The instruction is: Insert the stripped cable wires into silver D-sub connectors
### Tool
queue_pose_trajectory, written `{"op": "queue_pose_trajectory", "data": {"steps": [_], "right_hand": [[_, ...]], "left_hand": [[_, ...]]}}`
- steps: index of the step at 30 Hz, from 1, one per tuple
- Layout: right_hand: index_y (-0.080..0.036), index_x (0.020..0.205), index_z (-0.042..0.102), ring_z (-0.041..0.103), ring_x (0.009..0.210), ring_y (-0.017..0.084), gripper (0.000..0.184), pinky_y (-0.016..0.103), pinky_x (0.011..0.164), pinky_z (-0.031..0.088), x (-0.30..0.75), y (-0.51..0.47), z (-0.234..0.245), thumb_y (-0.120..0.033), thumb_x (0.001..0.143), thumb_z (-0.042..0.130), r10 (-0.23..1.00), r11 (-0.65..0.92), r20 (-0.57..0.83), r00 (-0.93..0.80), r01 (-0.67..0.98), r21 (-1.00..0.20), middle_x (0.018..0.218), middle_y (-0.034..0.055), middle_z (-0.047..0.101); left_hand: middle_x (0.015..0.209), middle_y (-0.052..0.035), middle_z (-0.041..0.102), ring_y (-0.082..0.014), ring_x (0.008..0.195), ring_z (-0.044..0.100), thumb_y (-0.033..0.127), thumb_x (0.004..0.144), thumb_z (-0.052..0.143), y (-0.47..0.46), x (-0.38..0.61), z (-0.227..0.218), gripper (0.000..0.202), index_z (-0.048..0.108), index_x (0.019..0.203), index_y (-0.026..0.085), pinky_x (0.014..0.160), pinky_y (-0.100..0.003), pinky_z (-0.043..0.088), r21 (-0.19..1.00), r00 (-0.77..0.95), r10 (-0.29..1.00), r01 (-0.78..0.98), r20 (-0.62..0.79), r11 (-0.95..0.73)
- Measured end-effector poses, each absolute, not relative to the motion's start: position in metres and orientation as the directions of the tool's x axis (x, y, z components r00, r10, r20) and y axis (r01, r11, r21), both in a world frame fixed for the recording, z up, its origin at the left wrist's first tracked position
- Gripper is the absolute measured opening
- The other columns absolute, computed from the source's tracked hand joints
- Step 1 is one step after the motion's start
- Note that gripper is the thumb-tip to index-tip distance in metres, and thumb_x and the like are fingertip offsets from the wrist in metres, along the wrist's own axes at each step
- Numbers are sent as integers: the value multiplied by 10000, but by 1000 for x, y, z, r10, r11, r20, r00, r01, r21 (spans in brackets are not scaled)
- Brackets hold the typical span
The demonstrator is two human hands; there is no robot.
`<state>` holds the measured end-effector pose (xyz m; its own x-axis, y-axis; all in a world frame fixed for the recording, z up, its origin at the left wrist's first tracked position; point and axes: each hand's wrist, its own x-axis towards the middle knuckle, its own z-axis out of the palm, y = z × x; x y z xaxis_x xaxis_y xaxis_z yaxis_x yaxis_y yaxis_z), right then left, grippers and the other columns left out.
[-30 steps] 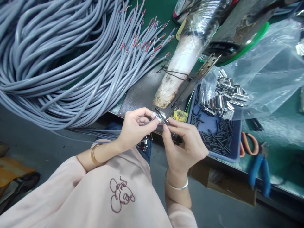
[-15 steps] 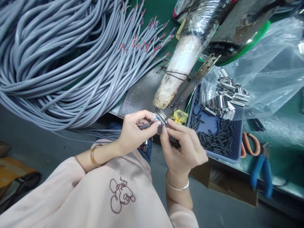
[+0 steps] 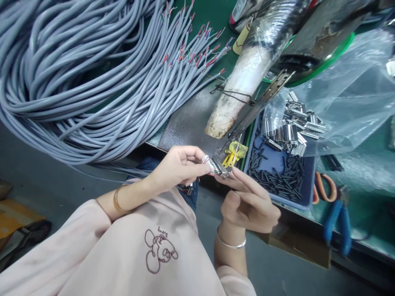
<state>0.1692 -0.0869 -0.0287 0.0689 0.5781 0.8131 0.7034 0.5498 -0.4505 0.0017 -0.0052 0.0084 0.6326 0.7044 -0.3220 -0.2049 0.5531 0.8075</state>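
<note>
Head view: connector [image 3: 219, 167] was pinched in left hand [image 3: 179, 166] near front edge of bench [image 3: 370, 185]; fingertips of right hand [image 3: 251, 205] were placed at other end, grip there could not be told. Bare room was left on dark plate [image 3: 182, 119] between gray cables [image 3: 123, 88] and wrapped tube [image 3: 230, 92]. Blue tray [image 3: 312, 181] was partly covered by plastic bag [image 3: 342, 107]; cables were cut off by frame; connector's near end was hidden by left fingers.
</note>
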Motion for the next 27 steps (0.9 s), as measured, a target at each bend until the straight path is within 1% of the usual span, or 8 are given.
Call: {"op": "queue_pose_trajectory", "data": {"steps": [3, 8, 13, 17, 20, 23, 25, 27], "right_hand": [[-197, 809, 563, 794, 807, 171, 171, 250, 644, 636, 165, -88, -33, -122, 892, 692, 646, 512, 763, 35, 721, -466, 1069, 71, 804], [-208, 898, 608, 740, 692, 124, 118, 202, 593, 570, 147, -87, -27, -141, 896, 705, 670, 459, 709, 220, 627, -629, 774, -23, 725], [-214, 823, 555, 511, 461, 39, 181, 152, 432, 390, 137, -86, -7, -248, 940, 689, 839, 272, 356, 411, 251, -929, 685, -71, 615], [-219, 748, 501, 335, 391, 32, 327, 148, 380, 278, 139, -82, 4, -374, 904, 743, 913, 146, 137, 384, 6, -989, 534, -113, 469], [-225, 744, 493, 326, 344, 35, 356, 158, 334, 244, 142, -85, 5, -436, 900, 734, 942, 82, 70, 329, -22, -996, 520, -115, 495], [-216, 792, 581, 460, 345, 53, 246, 173, 351, 347, 144, -91, 1, -376, 912, 725, 883, 80, 181, 434, 239, -968, 575, -94, 589], [-207, 816, 675, 555, 410, 69, 151, 188, 408, 423, 146, -93, -3, -312, 890, 753, 737, 106, 429, 522, 538, -836, 620, -66, 647], [-216, 856, 741, 555, 424, 72, 106, 204, 424, 434, 149, -92, -5, -314, 896, 746, 526, 157, 678, 514, 725, -671, 619, -53, 643]], "left_hand": [[595, 59, 601, -13, 361, 422, 322, 725, 867, -7, -6, 14, 336, 576, 761, 158, 345, -149, 311, 784, 721, 621, -178, -307, 595], [670, 76, 572, -13, 421, 450, 279, 785, 819, -16, -14, 18, 309, 559, 917, 176, 391, -123, 371, 855, 664, 719, -236, -205, 461], [784, -7, 630, -66, 630, 571, 194, 789, 778, -19, -20, 8, 154, 644, 852, 149, 568, -152, 497, 947, 604, 791, -300, 95, 115], [847, -59, 697, -115, 732, 638, 196, 822, 780, -18, -20, -1, 76, 726, 820, 143, 598, -186, 514, 958, 555, 793, -259, 252, -124], [807, -63, 736, -110, 674, 635, 217, 859, 754, -18, -18, -4, 83, 746, 820, 144, 582, -198, 495, 961, 552, 793, -229, 259, -154], [735, -44, 719, -86, 566, 579, 257, 855, 750, -20, -16, -5, 123, 738, 836, 136, 533, -198, 461, 980, 573, 808, -197, 140, -31], [720, -35, 703, -78, 553, 550, 259, 810, 773, -21, -15, -6, 138, 731, 845, 132, 521, -193, 444, 979, 591, 805, -188, 52, 75], [737, -35, 698, -65, 558, 511, 233, 761, 783, -21, -14, -6, 142, 724, 835, 128, 514, -186, 418, 971, 602, 799, -181, -19, 159]]}}
